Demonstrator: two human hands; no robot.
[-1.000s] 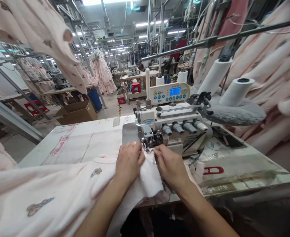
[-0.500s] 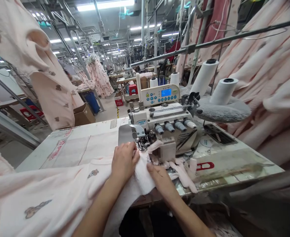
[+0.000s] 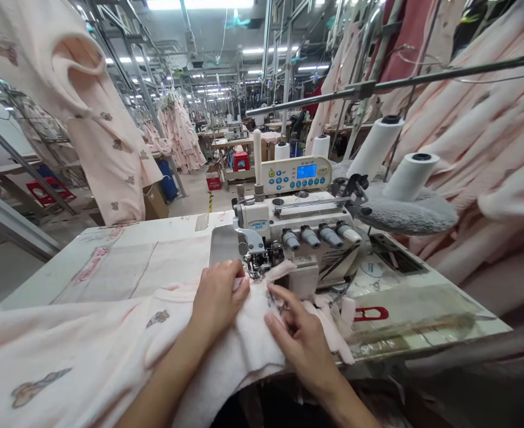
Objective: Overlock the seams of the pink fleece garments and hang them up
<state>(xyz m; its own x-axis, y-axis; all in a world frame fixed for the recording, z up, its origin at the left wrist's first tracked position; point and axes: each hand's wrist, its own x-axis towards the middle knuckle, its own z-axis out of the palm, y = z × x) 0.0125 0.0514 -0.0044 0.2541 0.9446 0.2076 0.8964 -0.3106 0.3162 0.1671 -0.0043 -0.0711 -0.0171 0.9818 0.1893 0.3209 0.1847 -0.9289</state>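
Pale pink fleece fabric (image 3: 253, 321) with printed bears lies over the front of the table, its edge at the presser foot (image 3: 256, 266) of a white overlock sewing machine (image 3: 319, 220). My left hand (image 3: 219, 297) is closed on the fabric just left of the foot, fingers curled. My right hand (image 3: 300, 333) lies at the fabric's right edge; its thumb and forefinger are spread apart, the forefinger tip close to the edge below the foot. The other right fingers curl under and are partly hidden. A trimmed strip (image 3: 281, 271) sticks out by the foot.
Fabric scraps (image 3: 333, 333) and a red thread snip (image 3: 371, 313) lie right of the machine. Thread cones (image 3: 411, 177) stand behind it on a stand. Pink garments (image 3: 476, 142) hang at right, and another hanging piece (image 3: 105, 142) is at left.
My right thumb and forefinger have parted from their hold on the fabric edge, and the hand has opened. My left hand stays on the fabric. The view has shifted slightly.
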